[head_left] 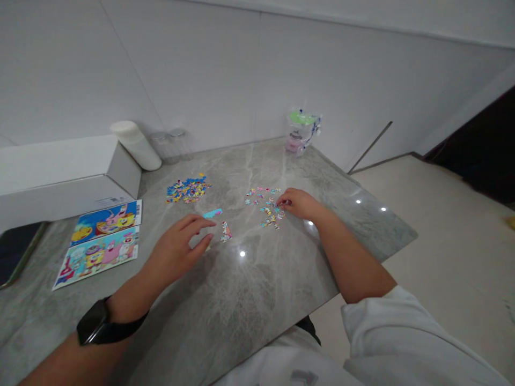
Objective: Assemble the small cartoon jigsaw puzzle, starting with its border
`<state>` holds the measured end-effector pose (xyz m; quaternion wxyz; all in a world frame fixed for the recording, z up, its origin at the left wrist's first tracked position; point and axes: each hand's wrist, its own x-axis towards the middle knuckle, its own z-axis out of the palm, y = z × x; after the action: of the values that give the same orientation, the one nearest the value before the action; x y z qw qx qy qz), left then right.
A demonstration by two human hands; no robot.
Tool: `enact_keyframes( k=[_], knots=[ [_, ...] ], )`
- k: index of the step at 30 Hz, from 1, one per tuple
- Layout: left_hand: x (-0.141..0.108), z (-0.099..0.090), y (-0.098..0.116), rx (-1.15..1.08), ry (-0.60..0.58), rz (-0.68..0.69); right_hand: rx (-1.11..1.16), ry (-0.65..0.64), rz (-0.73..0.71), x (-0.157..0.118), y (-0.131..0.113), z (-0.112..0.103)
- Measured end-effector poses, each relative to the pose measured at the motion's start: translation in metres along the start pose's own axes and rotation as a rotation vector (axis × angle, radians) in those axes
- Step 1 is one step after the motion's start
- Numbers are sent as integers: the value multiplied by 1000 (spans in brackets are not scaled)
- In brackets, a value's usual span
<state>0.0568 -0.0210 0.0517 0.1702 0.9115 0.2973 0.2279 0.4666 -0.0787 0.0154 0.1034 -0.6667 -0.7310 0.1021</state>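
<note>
Over the grey marble table, my left hand (183, 244) has its fingers apart and nothing held, beside a joined light-blue strip of puzzle pieces (213, 213) and a small joined section (226, 232). My right hand (298, 203) reaches to the right edge of a loose spread of small puzzle pieces (269, 213); its thumb and fingertips are pinched together, and what they hold is too small to make out. Farther back on the left lies a dense pile of blue and yellow pieces (187, 189). Two printed cartoon picture cards (105, 220) (99, 253) lie flat at the left.
A long white box (56, 179), a white bottle (139, 146) and two clear glasses (169, 146) stand along the wall. A clear plastic bag with green and pink contents (300, 133) is at the back. A dark phone (19, 249) lies far left; the table (257, 300) ends at right.
</note>
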Motion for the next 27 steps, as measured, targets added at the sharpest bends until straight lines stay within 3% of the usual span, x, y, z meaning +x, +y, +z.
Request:
enact_keyframes(
  k=[3, 8, 13, 20, 27],
  knots=[
    [35, 21, 21, 28, -102, 123, -22, -25, -10, 2, -4, 4],
    [86, 74, 39, 112, -197, 215, -25, 15, 21, 3, -9, 4],
    [109, 108, 42, 154, -240, 235, 12, 32, -72, 0, -23, 0],
    [104, 107, 39, 240, -249, 220, 18, -60, -106, 0, -31, 7],
    [97, 98, 37, 261, -251, 222, 14, 26, -31, 2, -31, 9]
  ],
)
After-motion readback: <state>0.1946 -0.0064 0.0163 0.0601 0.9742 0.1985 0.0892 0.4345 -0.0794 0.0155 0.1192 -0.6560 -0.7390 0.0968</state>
